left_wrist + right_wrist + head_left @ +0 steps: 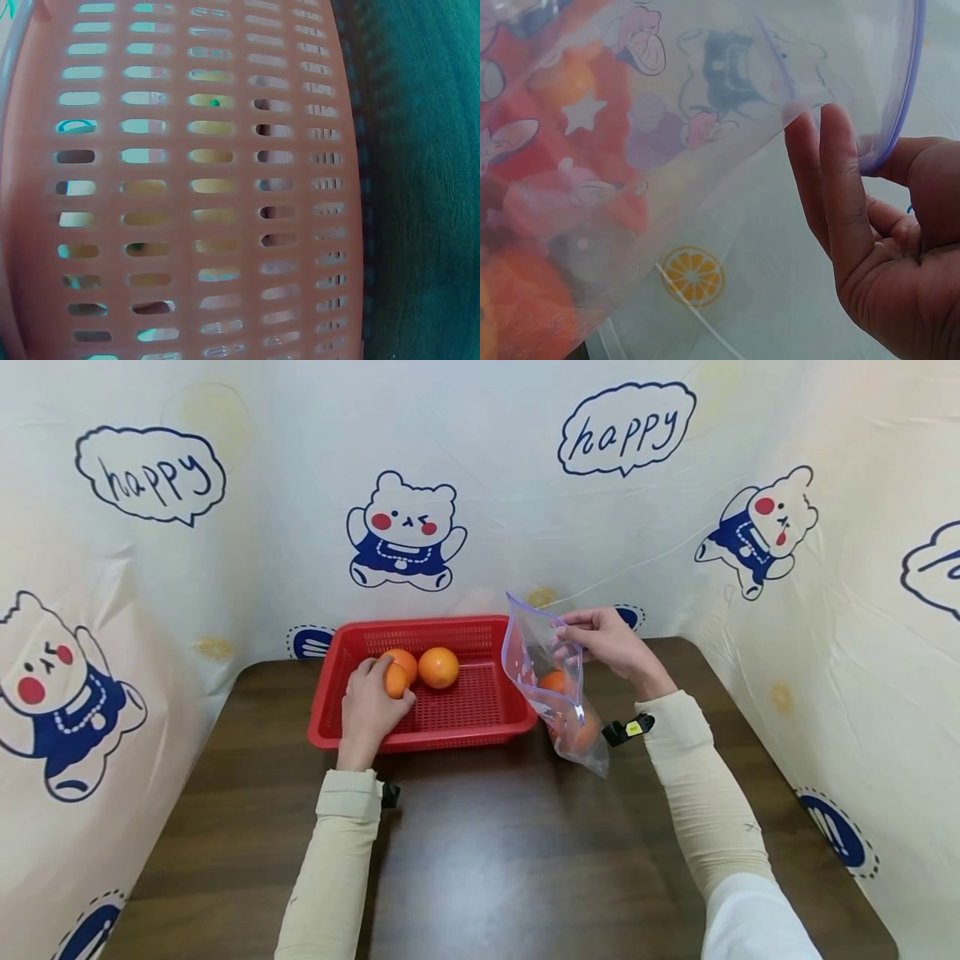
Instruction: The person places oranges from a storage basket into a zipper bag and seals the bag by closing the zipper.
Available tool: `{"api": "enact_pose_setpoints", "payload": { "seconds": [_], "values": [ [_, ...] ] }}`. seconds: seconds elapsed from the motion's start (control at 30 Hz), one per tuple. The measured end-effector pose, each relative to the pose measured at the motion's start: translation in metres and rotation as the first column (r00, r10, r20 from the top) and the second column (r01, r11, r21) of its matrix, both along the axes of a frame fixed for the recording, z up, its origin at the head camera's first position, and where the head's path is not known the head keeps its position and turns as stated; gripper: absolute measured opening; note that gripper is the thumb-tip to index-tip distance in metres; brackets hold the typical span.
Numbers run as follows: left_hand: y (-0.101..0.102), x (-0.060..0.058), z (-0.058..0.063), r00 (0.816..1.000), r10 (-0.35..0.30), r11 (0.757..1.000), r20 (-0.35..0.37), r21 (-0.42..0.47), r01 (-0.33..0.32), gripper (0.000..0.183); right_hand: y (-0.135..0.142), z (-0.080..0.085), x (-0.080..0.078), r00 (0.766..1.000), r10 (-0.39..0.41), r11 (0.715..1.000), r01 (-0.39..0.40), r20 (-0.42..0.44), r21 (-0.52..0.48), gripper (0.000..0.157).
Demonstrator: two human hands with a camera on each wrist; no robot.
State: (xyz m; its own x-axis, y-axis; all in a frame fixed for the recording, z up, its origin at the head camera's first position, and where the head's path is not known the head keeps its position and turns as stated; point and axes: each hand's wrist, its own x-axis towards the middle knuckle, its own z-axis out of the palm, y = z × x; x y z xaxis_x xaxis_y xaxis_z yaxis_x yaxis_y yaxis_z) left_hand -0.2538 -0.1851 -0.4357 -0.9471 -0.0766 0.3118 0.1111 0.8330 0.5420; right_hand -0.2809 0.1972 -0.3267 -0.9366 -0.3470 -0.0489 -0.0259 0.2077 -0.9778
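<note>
My left hand (369, 706) reaches into the red plastic basket (450, 739) and grips an orange (396, 680) between thumb and fingers. Two more oranges lie in the basket close by, one partly behind the gripped one and another orange (438, 667) to its right. With thumb and fingers my right hand (606, 639) pinches the rim of a clear zip bag (529, 693) that has a purple zip edge. The bag's mouth gapes toward the basket. Oranges show through its film, and in the right wrist view an orange (532, 307) sits low in the printed bag.
The basket's slotted side wall (172, 172) fills most of the left wrist view and hides the left hand. A dark wooden table (480, 860) carries the basket and bag. Printed cloth (510, 468) hangs behind and at both sides.
</note>
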Motion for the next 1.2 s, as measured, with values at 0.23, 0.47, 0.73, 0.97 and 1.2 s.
{"api": "enact_pose_setpoints", "payload": {
  "seconds": [0.23,0.47,0.73,0.97,1.2],
  "values": [
    [0.001,0.004,0.000,0.987,0.020,0.993,-0.159,0.115,-0.001,0.062,0.000,0.000,-0.001,1.000,0.000,1.000,0.000,0.009,0.002,0.034],
    [0.008,0.002,0.008,0.971,-0.022,0.978,-0.236,0.198,0.071,0.061,-0.001,-0.001,-0.003,1.000,-0.006,1.000,0.006,0.010,0.012,0.034],
    [0.017,-0.002,0.027,0.933,-0.062,0.935,-0.355,0.306,0.179,0.057,-0.001,-0.004,-0.007,1.000,-0.009,1.000,0.009,0.004,0.012,0.033],
    [0.026,-0.001,0.041,0.908,-0.082,0.903,-0.410,0.355,0.242,0.054,-0.001,-0.004,-0.007,1.000,-0.007,1.000,0.007,0.005,0.011,0.034],
    [0.035,0.000,0.052,0.918,-0.109,0.856,-0.381,0.434,0.281,0.054,0.000,-0.004,-0.008,1.000,-0.008,1.000,0.008,0.010,0.008,0.034]
  ]
}}
